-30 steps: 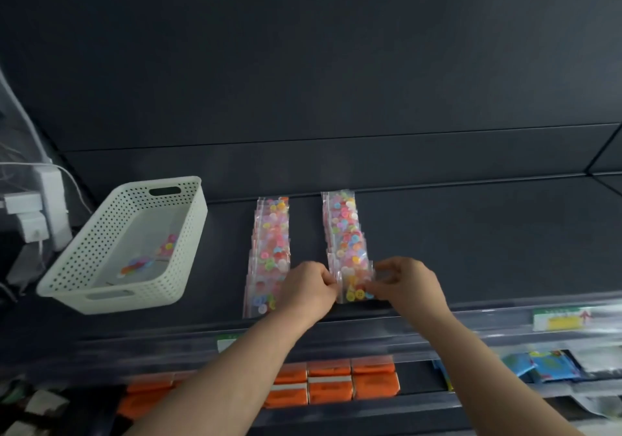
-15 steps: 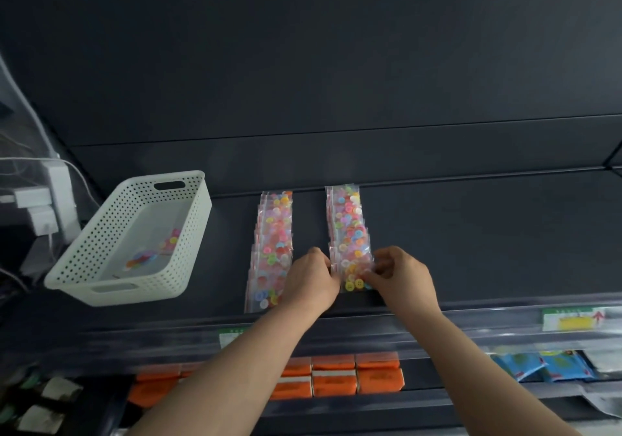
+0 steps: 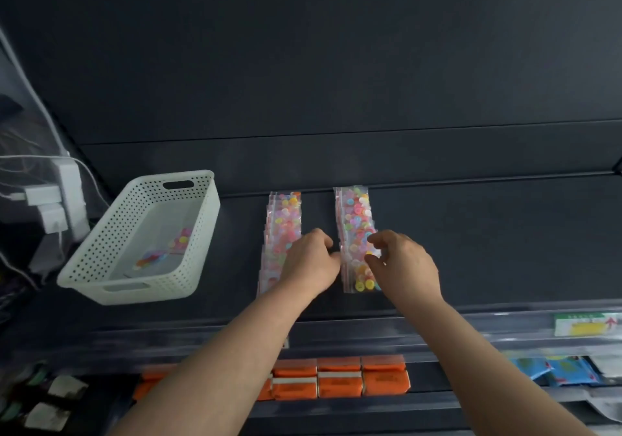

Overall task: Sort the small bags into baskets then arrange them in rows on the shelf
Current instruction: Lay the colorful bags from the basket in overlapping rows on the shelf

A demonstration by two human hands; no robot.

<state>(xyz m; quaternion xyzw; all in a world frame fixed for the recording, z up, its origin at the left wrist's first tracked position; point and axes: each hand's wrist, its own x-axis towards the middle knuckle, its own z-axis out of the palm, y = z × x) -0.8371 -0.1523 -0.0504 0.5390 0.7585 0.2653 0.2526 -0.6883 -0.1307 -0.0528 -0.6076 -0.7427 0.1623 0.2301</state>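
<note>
Two rows of small clear bags filled with coloured buttons lie on the dark shelf (image 3: pixel 471 250): a left row (image 3: pixel 284 215) and a right row (image 3: pixel 353 210). My left hand (image 3: pixel 311 262) has its fingers curled and pinches the left edge of a bag in the middle of the right row. It also covers the lower part of the left row. My right hand (image 3: pixel 405 265) is at the right edge of the same row. Its thumb and forefinger are apart, with their tips touching the bags. The front bag (image 3: pixel 361 282) lies flat below both hands.
A white perforated basket (image 3: pixel 101 267) stands at the left of the shelf, with two button bags (image 3: pixel 178 240) inside. White chargers and cables (image 3: pixel 54 200) hang at the far left. Orange packets (image 3: pixel 340 380) and blue packets (image 3: pixel 558 370) fill the shelf below.
Both hands have moved from the front bag of the right row up to its middle. My right hand's thumb and fingers have spread apart.
</note>
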